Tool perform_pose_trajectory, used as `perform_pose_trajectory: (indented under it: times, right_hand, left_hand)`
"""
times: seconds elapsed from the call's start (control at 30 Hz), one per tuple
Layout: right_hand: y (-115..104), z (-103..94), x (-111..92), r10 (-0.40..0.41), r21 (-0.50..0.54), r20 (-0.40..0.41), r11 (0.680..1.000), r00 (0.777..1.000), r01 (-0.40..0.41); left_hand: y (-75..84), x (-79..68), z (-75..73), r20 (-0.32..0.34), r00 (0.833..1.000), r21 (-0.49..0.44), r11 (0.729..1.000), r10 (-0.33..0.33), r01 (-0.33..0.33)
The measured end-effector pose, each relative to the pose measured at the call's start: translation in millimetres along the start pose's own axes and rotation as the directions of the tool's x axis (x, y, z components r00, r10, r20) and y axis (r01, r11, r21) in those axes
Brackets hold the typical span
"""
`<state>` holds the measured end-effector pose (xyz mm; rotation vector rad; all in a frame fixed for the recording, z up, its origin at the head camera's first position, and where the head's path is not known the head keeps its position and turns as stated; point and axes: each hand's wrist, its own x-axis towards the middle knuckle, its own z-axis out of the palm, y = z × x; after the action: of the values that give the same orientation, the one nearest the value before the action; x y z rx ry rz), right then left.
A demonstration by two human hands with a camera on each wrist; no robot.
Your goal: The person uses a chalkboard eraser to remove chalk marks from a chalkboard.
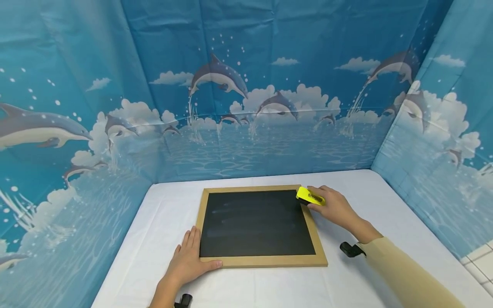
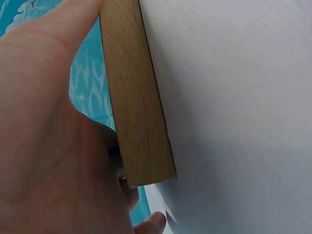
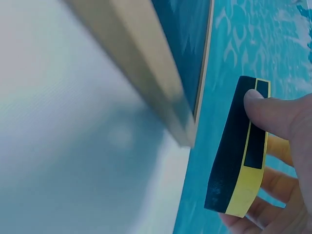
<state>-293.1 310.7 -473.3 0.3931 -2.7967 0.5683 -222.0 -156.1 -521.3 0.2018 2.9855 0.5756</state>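
A blackboard [image 1: 258, 226] in a light wooden frame [image 1: 269, 261] lies on the white table, with faint chalk smears on its upper left. My left hand [image 1: 187, 262] rests at the near left corner, fingers straight along the left side and thumb on the front rail. In the left wrist view the frame's wooden edge [image 2: 136, 97] runs beside the palm. Over the far right corner, my right hand [image 1: 333, 207] holds a yellow and black blackboard eraser [image 1: 310, 196]. The right wrist view shows the eraser [image 3: 237, 151] pinched between thumb and fingers, its black felt facing the board's side.
White cloth covers the table [image 1: 358, 188] around the board. Blue curtains [image 1: 246, 149] printed with dolphins and clouds stand along its back, left and right sides. A black wrist strap piece [image 1: 350, 249] sticks out by the right sleeve [image 1: 404, 269]. Pale tiles [image 1: 479, 261] show at far right.
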Motion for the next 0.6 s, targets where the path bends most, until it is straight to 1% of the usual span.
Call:
perform_pose_trajectory:
  times: [0.23, 0.37, 0.6]
  right_hand:
    - [26.3, -5.7, -27.7, 0.115, -0.029, -0.028, 0.993, 0.993, -0.116]
    - [38.9, -7.6, -39.4, 0.159, -0.044, -0.055, 0.986, 0.986, -0.162]
    - [56.3, -4.9, -60.0, 0.219, -0.098, -0.019, 0.971, 0.976, -0.22]
  left_hand:
    - [0.1, 0.1, -1.1, -0.008, 1.0, 0.001, 1.0, 0.006, -0.006]
    - [-1.2, 1.1, 0.1, -0.014, 1.0, -0.004, 1.0, 0.019, -0.019]
    - [-1.6, -0.2, 2.5, -0.005, 1.0, -0.016, 1.0, 0.015, -0.015]
